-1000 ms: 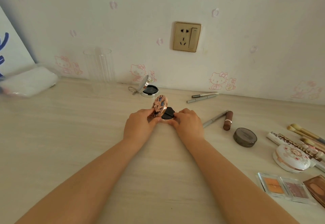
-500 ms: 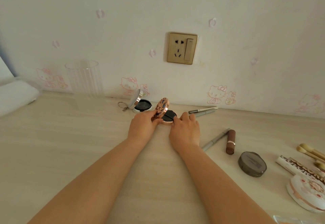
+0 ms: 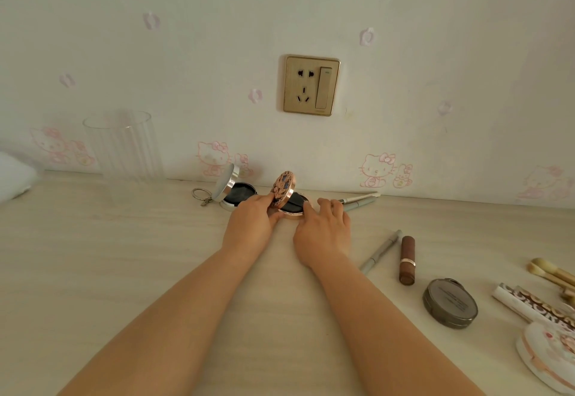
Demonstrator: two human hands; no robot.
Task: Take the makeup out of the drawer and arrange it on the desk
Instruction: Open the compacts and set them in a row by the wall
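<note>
Currently my left hand (image 3: 252,224) and right hand (image 3: 323,234) flank the rose-gold cushion compact (image 3: 287,201) at the far middle of the desk (image 3: 124,271), close to the wall. Compact open: patterned lid tilted up on its hinge at the left, black puff showing in the base.

Left fingertips (image 3: 270,199) pinch the lid's edge, with the thumb low against the base rim. Right hand only partly closed: its fingertips (image 3: 308,207) rest on the base's right rim, other fingers spread loose toward the grey pencils (image 3: 357,201) beyond.

Key relation: compact lies straight ahead, between both hands, each touching it. Hinge line runs near-to-far, so the lid faces right. Left hand has the firmer hold; I judge it steers any final nudge.

Just left, touching or nearly so (cannot tell), sits a silver compact (image 3: 231,192), also open, key ring (image 3: 200,195) attached. Placement beside it seems the step in hand. Risk: bumping the silver one.
</note>
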